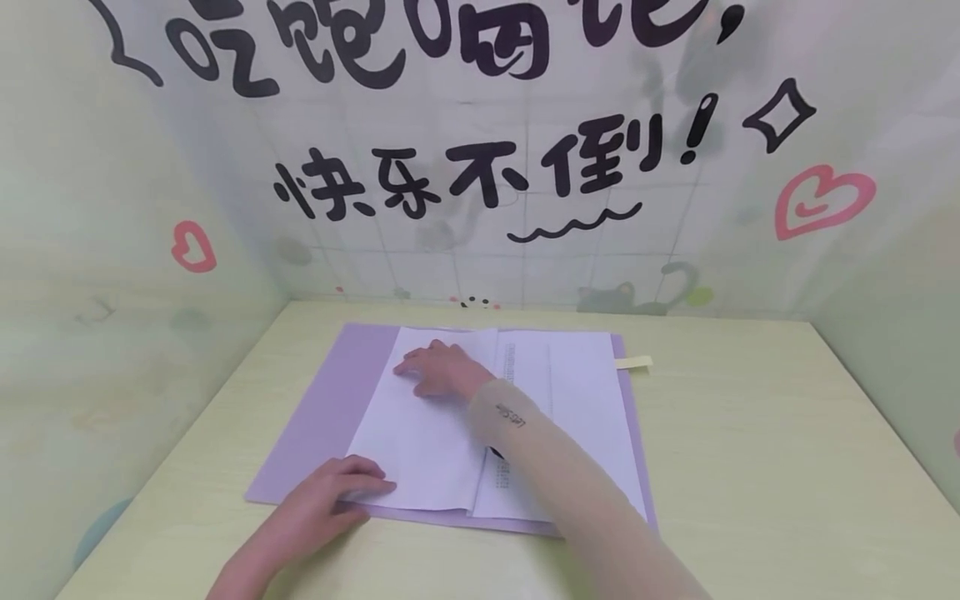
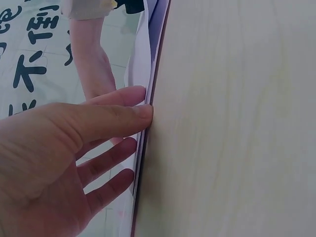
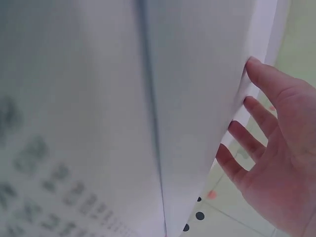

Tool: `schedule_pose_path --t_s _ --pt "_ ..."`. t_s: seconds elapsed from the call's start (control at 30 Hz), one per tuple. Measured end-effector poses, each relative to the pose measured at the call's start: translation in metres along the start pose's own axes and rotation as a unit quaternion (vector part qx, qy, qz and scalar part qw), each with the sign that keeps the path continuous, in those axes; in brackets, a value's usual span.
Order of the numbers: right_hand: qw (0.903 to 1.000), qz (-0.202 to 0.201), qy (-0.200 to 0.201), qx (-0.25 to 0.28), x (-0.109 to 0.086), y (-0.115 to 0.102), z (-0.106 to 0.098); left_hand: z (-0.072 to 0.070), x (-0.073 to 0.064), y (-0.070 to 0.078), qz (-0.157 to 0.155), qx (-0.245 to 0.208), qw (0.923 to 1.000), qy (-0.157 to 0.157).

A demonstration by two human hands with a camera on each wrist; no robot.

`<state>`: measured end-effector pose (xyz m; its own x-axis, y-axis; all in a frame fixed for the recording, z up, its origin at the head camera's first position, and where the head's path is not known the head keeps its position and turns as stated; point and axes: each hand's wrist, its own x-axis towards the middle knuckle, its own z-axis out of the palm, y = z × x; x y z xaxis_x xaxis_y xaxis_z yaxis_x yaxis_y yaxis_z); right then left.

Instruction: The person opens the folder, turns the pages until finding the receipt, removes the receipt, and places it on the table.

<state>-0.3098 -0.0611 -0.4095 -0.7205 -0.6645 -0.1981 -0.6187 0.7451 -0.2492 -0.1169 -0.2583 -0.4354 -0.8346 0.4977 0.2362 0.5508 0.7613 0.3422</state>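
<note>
A white printed paper (image 1: 420,442) lies spread on a flat purple folder (image 1: 337,375), with a crease running down its middle and small print to the right of it. My left hand (image 1: 330,500) rests at the paper's near left corner. In the left wrist view, the thumb (image 2: 113,121) lies against the folder's near edge while the other fingers reach over the paper. Farther back, my right hand (image 1: 442,368) touches the paper's left part near its far edge, palm down. The right wrist view has its spread fingertips (image 3: 252,101) on the paper's surface.
The folder lies on a light wooden table (image 1: 750,458). A small pale yellow strip (image 1: 634,363) sticks out past the folder's right side. Behind the table stands a pale wall (image 1: 495,275) with black lettering, and side walls flank it.
</note>
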Motion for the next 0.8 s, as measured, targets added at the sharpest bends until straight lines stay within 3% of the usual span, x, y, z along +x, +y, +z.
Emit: schedule_pose_path --t_s 0.13,0.43,0.57,0.8 --pt "0.9996 -0.017 0.019 -0.013 -0.003 0.004 -0.002 0.001 0.001 0.0 -0.002 -0.004 1.0 -0.005" --pt "0.9962 -0.041 0.054 0.054 -0.019 0.021 -0.012 0.001 0.0 0.0 0.005 0.006 1.0 0.0" --pt "0.9907 -0.02 0.08 0.108 -0.035 0.033 -0.016 0.001 0.001 0.001 0.006 0.008 1.0 0.001" --pt "0.9721 0.025 0.117 0.202 -0.065 0.063 -0.016 0.002 0.001 0.003 0.019 0.018 0.9994 0.021"
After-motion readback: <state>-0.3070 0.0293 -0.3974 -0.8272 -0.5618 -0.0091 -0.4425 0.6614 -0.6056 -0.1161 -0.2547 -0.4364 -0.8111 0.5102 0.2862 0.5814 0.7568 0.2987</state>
